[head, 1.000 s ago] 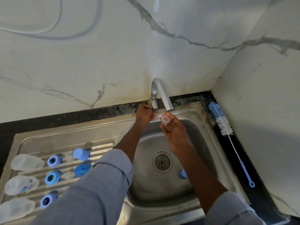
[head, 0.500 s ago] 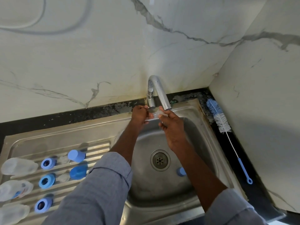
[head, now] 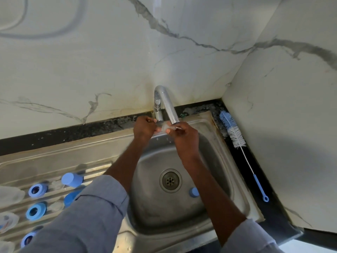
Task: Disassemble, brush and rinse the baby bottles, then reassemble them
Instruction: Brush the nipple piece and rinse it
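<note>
Under the steel tap's spout [head: 172,114], my right hand [head: 185,136] pinches a small clear silicone teat [head: 166,127], and water splashes over it. My left hand [head: 144,127] is right beside it, its curled fingertips on the teat's left side, just below the tap lever. On the drainboard [head: 54,157] at the left lie clear bottle bodies [head: 11,194], blue screw rings [head: 37,189], blue caps [head: 72,179] and other clear teats [head: 56,185]. One blue cap [head: 193,192] sits in the sink basin near the drain [head: 170,180].
A blue-handled bottle brush [head: 235,136] lies on the dark counter to the right of the sink [head: 235,172], close to the marble side wall. The marble back wall stands directly behind the tap. My grey sleeves cover part of the drainboard.
My left hand left the tap lever and came onto the teat. My right hand raised the teat under the spout, and water now falls on it.
</note>
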### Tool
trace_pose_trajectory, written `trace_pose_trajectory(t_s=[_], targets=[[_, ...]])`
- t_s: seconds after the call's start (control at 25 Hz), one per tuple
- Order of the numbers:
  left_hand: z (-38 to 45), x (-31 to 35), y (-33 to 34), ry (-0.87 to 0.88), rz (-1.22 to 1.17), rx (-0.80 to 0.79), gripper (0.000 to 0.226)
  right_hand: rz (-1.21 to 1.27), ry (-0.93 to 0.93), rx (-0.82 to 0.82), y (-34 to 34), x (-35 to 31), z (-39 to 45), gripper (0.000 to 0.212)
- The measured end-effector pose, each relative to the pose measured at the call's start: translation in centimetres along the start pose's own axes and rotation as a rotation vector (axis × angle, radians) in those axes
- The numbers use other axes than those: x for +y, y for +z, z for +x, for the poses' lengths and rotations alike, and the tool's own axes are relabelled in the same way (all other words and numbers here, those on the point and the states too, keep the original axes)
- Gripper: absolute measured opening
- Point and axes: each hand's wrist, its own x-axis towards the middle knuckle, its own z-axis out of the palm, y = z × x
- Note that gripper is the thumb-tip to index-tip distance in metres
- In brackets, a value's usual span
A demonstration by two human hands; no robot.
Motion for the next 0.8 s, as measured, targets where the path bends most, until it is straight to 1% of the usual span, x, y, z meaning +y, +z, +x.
trace_pose_trajectory(t_s=[0.08,0.12,0.16,0.2,0.24,0.28,0.32,0.36,0.4,0.44,0.48,0.52,0.6,0.68,0.8], targets=[[-0.2,1.1,0.1,0.212,0.290,0.066,0.007,0.521,0.329,-0.046,-0.5,-0.2,-1.2,0.016],[-0.4,2.0,0.2,0.301,0.376,0.048,0.008,0.731,0.472,-0.077,-0.9,-0.1,-1.9,0.017],[-0.5,2.8,0.2,0.367,0.443,-0.007,0.008,0.872,0.587,-0.096,-1.4,0.1,-2.7,0.020],[-0.5,3.4,0.1,0.400,0.485,-0.072,0.013,0.926,0.686,-0.096,-1.7,0.3,-3.4,0.022],[-0.5,3.5,-0.1,0.382,0.448,-0.137,0.015,0.881,0.744,-0.075,-1.9,0.2,-3.9,0.024],[-0.8,3.3,-0.5,0.332,0.322,-0.192,0.013,0.717,0.730,-0.033,-2.0,0.3,-4.4,0.024],[-1.4,2.8,-0.9,0.265,0.160,-0.217,0.013,0.454,0.625,0.025,-2.1,0.4,-4.6,0.025],[-2.4,1.9,-1.2,0.196,-0.002,-0.210,0.012,0.159,0.420,0.092,-2.4,0.3,-4.8,0.024],[-3.5,0.6,-1.2,0.120,-0.134,-0.181,0.010,-0.077,0.163,0.145,-3.0,0.2,-5.2,0.022],[-4.8,-0.9,-0.9,0.043,-0.216,-0.150,0.010,-0.223,-0.069,0.155,-3.6,0.0,-5.5,0.019],[-6.3,-2.4,-0.6,-0.023,-0.266,-0.131,0.011,-0.327,-0.205,0.130,-4.1,-0.1,-5.8,0.017],[-7.7,-3.9,-0.2,-0.077,-0.324,-0.131,0.013,-0.406,-0.246,0.088,-4.5,-0.2,-6.2,0.014],[-10.4,-6.3,0.2,-0.156,-0.446,-0.153,0.016,-0.535,-0.239,0.038,-4.9,0.2,-7.5,0.008],[-12.6,-8.0,0.6,-0.194,-0.523,-0.177,0.017,-0.657,-0.353,0.063,-5.1,0.9,-8.7,0.008],[-15.0,-9.1,0.9,-0.214,-0.568,-0.189,0.019,-0.694,-0.351,0.094,-6.0,0.8,-9.7,0.008]])
